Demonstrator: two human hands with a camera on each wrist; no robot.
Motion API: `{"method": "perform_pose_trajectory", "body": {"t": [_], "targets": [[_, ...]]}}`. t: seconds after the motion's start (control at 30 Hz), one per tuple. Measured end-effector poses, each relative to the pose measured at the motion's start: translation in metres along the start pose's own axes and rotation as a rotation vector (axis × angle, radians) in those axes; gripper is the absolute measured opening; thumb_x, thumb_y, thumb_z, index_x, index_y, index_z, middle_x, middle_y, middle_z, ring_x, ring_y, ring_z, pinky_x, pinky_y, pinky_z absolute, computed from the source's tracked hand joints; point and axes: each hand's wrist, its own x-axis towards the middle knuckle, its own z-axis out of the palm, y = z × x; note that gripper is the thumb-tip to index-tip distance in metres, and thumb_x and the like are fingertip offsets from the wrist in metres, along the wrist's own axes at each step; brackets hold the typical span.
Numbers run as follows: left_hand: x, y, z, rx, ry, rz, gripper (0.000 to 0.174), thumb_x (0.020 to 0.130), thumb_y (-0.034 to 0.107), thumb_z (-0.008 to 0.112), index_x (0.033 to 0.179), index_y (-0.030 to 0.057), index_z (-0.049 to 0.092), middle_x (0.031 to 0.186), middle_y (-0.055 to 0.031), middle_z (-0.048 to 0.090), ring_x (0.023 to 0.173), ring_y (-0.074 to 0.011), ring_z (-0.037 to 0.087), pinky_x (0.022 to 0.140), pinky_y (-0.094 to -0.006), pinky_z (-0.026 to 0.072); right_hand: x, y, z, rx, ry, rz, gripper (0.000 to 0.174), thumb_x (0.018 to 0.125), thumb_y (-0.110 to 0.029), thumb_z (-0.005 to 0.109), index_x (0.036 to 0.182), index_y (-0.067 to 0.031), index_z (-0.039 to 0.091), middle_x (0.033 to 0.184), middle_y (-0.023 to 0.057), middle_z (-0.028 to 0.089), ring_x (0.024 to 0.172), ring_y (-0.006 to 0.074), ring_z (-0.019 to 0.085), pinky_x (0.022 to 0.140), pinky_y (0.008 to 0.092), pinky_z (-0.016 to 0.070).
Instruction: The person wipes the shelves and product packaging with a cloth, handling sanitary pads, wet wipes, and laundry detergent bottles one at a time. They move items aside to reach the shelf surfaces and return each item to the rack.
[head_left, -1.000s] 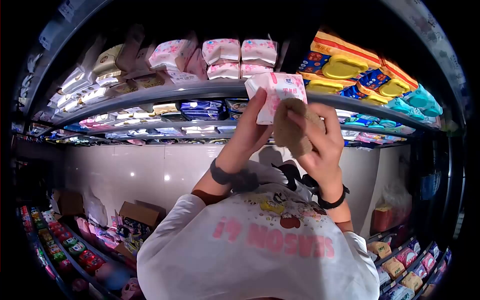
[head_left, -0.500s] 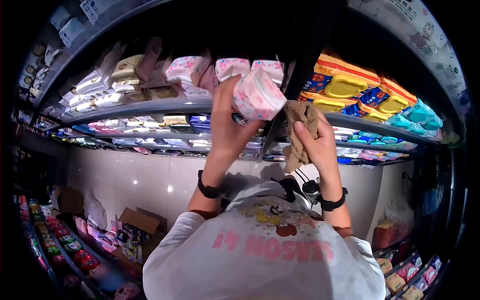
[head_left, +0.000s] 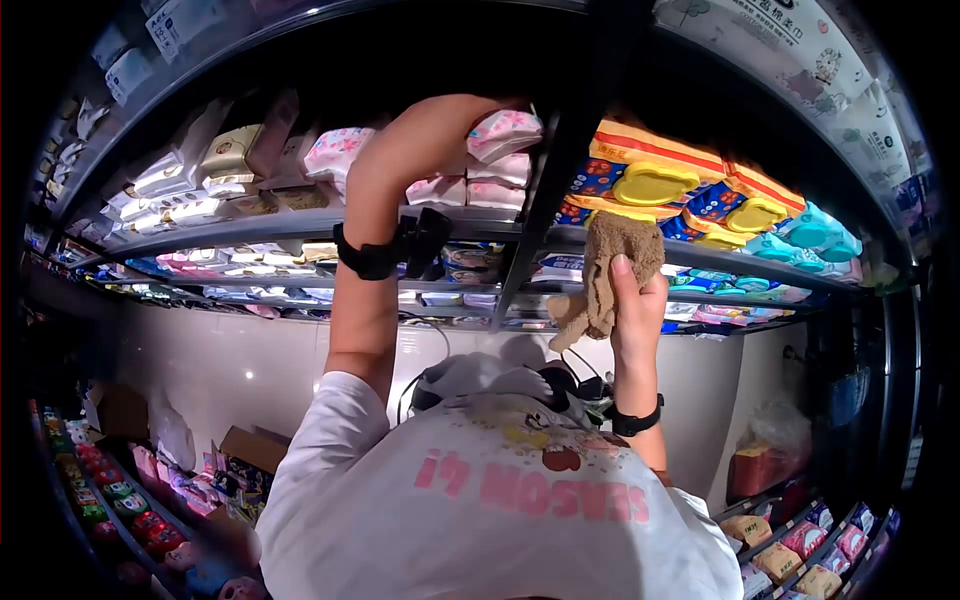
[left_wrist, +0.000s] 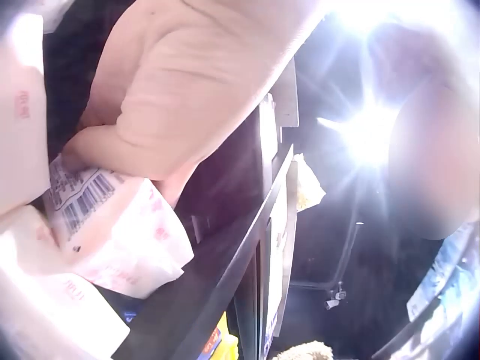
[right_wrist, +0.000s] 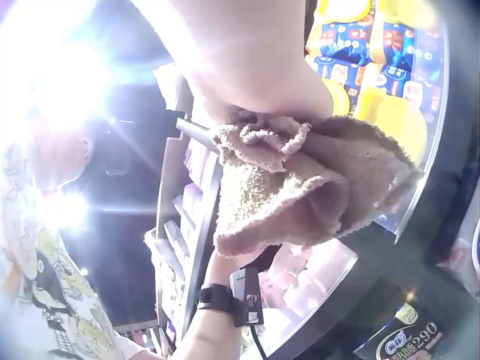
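My left hand reaches deep onto the shelf and grips a white tissue pack with pink print. In the left wrist view its digits lie on the pack's barcode end and side; the head view shows mostly the bent wrist and forearm. Similar tissue packs sit right beside and below the held one. My right hand holds a bunched brown towel in front of the shelf edge, thumb on top. In the right wrist view the towel hangs in folds and hides the fingers.
A dark upright post divides the shelf. Right of it lie orange-and-blue wipe packs with yellow lids and teal-lidded packs. Lower shelves hold more goods. Behind stand a cardboard box and further stocked racks.
My left hand has carried the tissue pack from in front of me, turned it and moved it onto the shelf among the others. The right hand has drawn away from the pack with the towel.
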Motion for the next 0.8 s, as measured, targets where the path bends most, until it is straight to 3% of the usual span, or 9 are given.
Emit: {"method": "perform_pose_trajectory", "body": {"t": [0.13,0.2,0.23,0.33,0.43,0.53,0.57,0.63,0.8], "targets": [[0.002,-0.005,0.006,0.035,0.015,-0.164,0.064,0.058,-0.005,0.057,0.120,0.0116,0.054,0.086,-0.0184,0.062,0.064,-0.0322,0.062,0.037,-0.0385,0.0494,0.005,0.005,-0.012,0.109,0.120,-0.007,0.024,0.089,-0.019,0.058,0.102,0.0013,0.060,0.089,0.0024,0.062,0.076,0.0067,0.054,0.068,0.0219,0.0428],[-0.006,0.004,0.005,0.125,0.150,-0.002,0.054,0.053,-0.008,0.061,0.106,0.0028,0.060,0.088,-0.0179,0.062,0.083,-0.0360,0.059,0.068,-0.0384,0.0472,0.007,0.007,-0.019,0.123,0.128,0.013,0.024,0.089,-0.020,0.058,0.101,0.0012,0.060,0.089,0.0023,0.062,0.075,0.0066,0.053,0.067,0.0218,0.0430],[-0.002,-0.010,0.011,0.319,0.360,0.256,0.047,0.059,-0.005,0.060,0.106,0.0041,0.060,0.083,-0.0161,0.062,0.081,-0.0343,0.059,0.069,-0.0386,0.0460,0.007,0.006,-0.022,0.134,0.125,0.004,0.024,0.089,-0.019,0.058,0.101,0.0011,0.060,0.088,0.0020,0.062,0.075,0.0064,0.053,0.066,0.0218,0.0430],[-0.020,0.007,0.016,0.349,0.417,0.168,0.043,0.067,-0.006,0.054,0.108,0.0058,0.059,0.096,-0.0144,0.059,0.089,-0.0321,0.056,0.074,-0.0393,0.0449,0.010,0.000,-0.025,0.149,0.132,0.009,0.025,0.090,-0.020,0.058,0.103,0.0010,0.059,0.089,0.0021,0.062,0.075,0.0061,0.054,0.066,0.0219,0.0433],[-0.029,0.027,0.032,0.221,0.696,0.372,0.052,0.066,-0.010,0.052,0.115,0.0068,0.057,0.111,-0.0155,0.056,0.098,-0.0311,0.055,0.080,-0.0354,0.0448,0.013,-0.002,-0.031,0.145,0.135,0.021,0.027,0.090,-0.021,0.058,0.105,0.0010,0.058,0.093,0.0025,0.062,0.078,0.0063,0.055,0.069,0.0220,0.0440],[-0.037,0.040,0.063,0.148,0.833,0.604,0.043,0.066,-0.014,0.047,0.106,-0.0033,0.059,0.103,-0.0179,0.060,0.089,-0.0285,0.059,0.072,-0.0318,0.0477,0.019,-0.001,-0.043,0.176,0.132,0.017,0.028,0.090,-0.020,0.057,0.107,0.0011,0.058,0.094,0.0024,0.062,0.081,0.0063,0.055,0.072,0.0222,0.0443],[-0.034,0.053,0.074,0.027,0.800,0.643,0.044,0.057,-0.010,0.056,0.099,0.0005,0.063,0.093,-0.0143,0.061,0.083,-0.0290,0.060,0.076,-0.0401,0.0489,0.020,-0.003,-0.049,0.181,0.116,-0.005,0.027,0.090,-0.019,0.057,0.108,0.0011,0.057,0.095,0.0026,0.062,0.082,0.0065,0.055,0.072,0.0223,0.0444],[-0.025,0.078,0.089,-0.021,0.611,0.699,0.035,0.056,-0.005,0.060,0.090,0.0014,0.065,0.092,-0.0109,0.061,0.083,-0.0263,0.061,0.081,-0.0426,0.0494,0.023,-0.009,-0.059,0.255,0.115,-0.025,0.028,0.090,-0.018,0.056,0.111,0.0014,0.056,0.097,0.0037,0.062,0.084,0.0077,0.056,0.073,0.0234,0.0454],[0.012,0.107,0.133,-0.088,0.471,0.735,0.043,0.062,0.000,0.062,0.105,0.0061,0.059,0.098,-0.0095,0.058,0.087,-0.0307,0.058,0.086,-0.0468,0.0462,0.018,-0.027,-0.098,0.455,0.146,-0.022,0.040,0.088,-0.021,0.051,0.120,0.0022,0.048,0.112,0.0116,0.057,0.100,0.0196,0.056,0.087,0.0318,0.0444]]}}
